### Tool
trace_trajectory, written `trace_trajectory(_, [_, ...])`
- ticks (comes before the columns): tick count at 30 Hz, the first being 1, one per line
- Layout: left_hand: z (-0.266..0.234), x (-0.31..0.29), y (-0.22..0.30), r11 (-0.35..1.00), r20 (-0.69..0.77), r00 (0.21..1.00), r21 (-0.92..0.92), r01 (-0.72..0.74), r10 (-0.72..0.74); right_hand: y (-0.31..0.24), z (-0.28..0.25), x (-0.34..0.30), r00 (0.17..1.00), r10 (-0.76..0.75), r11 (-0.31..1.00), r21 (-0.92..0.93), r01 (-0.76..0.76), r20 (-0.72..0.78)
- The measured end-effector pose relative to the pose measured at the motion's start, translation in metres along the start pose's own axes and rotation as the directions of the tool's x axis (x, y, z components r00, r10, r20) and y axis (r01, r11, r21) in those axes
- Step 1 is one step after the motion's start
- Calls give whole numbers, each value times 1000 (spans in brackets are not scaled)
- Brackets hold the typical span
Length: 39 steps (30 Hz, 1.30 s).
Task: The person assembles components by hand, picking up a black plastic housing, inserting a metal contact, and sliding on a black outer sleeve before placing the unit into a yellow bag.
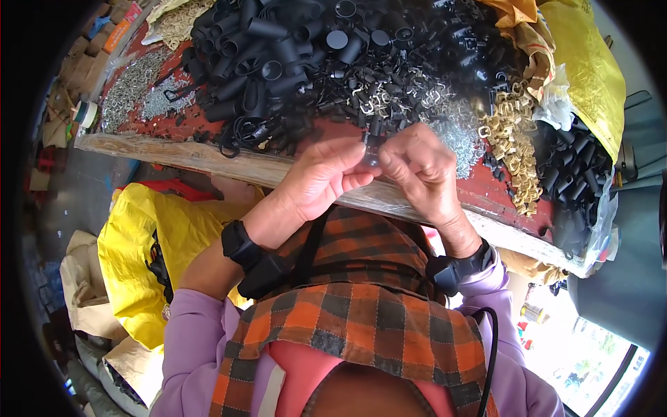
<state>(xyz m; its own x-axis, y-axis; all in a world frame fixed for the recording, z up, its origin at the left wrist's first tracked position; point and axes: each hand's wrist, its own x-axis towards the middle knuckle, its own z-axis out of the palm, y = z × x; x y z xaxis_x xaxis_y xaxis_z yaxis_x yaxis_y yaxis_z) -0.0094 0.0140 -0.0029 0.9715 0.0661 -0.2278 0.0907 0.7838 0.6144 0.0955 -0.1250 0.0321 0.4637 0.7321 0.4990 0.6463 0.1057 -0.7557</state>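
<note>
Small dark piece with a glossy look (370, 160), held just above the near edge of the red-topped table with a pale wooden rim (201, 158). Exact shape unclear, mostly hidden by fingers. Left hand (326, 174): thumb and fingers nearly closed, fingertips on the piece from its left. Right hand (424, 170): thumb and index pinched together on the piece from its right, other fingers curled.

On the table, middle: loose heap of small black plastic parts (340, 90), pale metal bits mixed in. Table's far left-centre: big pile of matte black hollow plastic tubes (240, 87). Table's left end: spread of small silver metal pieces (128, 90). Table's right half, near edge: pile of shiny silver-grey small hardware (462, 142); right of that, brass-coloured bent metal clips (524, 167). Table's right end: more short black tubes (580, 163) by a yellow woven sack (587, 76).

Below table's near edge, left: bright yellow crinkled bag (149, 250). Before table's near edge, centre: orange-and-black checked apron (368, 323) on the person, lavender sleeves (191, 340), black wrist straps (240, 240) on both wrists.
</note>
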Motion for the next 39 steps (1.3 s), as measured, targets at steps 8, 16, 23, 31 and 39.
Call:
trace_trajectory(8, [5, -6, -6, 999, -33, 999, 47, -4, 6, -3, 0, -11, 993, -83, 961, -257, 101, 82])
trace_trajectory(16, [3, -7, -5, 977, 12, 999, 210, 48, -51, 14, 10, -26, 884, 417, 712, 529, -462, 211])
trace_trajectory(23, [-9, -6, 3, 968, -93, 994, 236, 83, -63, 40, -52, -7, 917, 103, 958, -287, 12, 384])
trace_trajectory(31, [-15, 0, 2, 979, -136, 990, 193, 69, -43, 119, -135, -27, 921, 343, 267, -921, -282, -183])
trace_trajectory(39, [-18, -1, 1, 978, -131, 991, 201, 47, -20, 141, -141, -37, 935, 297, 202, -944, -261, -195])
